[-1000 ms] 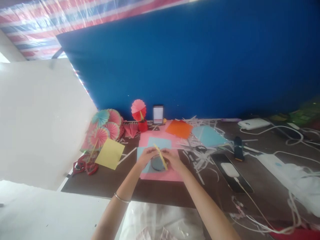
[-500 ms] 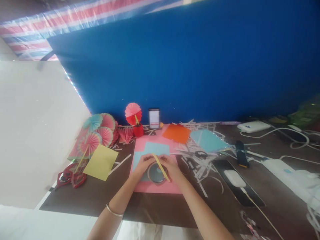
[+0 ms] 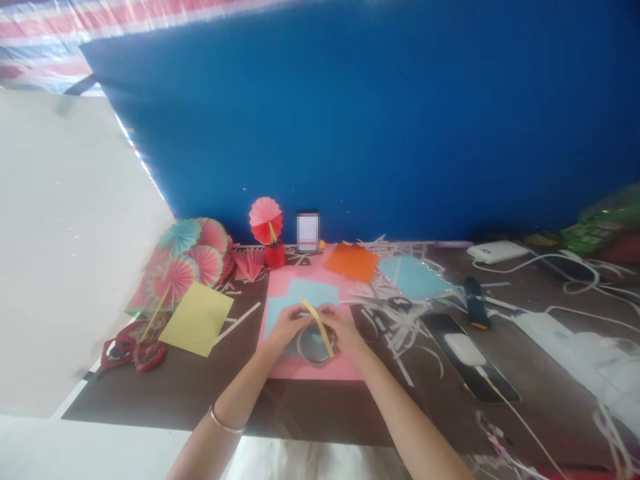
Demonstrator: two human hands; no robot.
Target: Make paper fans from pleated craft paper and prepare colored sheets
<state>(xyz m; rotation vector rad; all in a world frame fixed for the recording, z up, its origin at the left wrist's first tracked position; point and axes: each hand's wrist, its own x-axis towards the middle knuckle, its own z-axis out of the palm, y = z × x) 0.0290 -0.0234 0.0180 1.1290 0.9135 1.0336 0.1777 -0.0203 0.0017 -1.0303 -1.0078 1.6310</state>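
Fingers of my left hand [image 3: 288, 325] and my right hand [image 3: 344, 328] close around a narrow yellow folded paper strip [image 3: 321, 325], which slants between them. Below the strip, a roll of tape [image 3: 302, 352] lies flat, its rim partly covered by the strip and my right hand. Light blue paper pieces [image 3: 314, 291] lie beneath and beyond my hands, on a pink sheet [image 3: 310, 373]. My fingertips are partly hidden behind the strip.
Left are a yellow sheet [image 3: 198, 319], red-handled scissors [image 3: 149, 353] and pleated paper fans [image 3: 173, 280]. A paper flower [image 3: 267, 220] and a small screen [image 3: 308, 231] stand behind. Rightward lie orange paper [image 3: 352, 262], dark-handled scissors [image 3: 400, 303], white scraps [image 3: 400, 333], a phone [image 3: 493, 383] and cables.
The view has shifted slightly, and the table contents appear a little higher in it. My hands keep hold of the yellow strip, which has turned slightly more upright.
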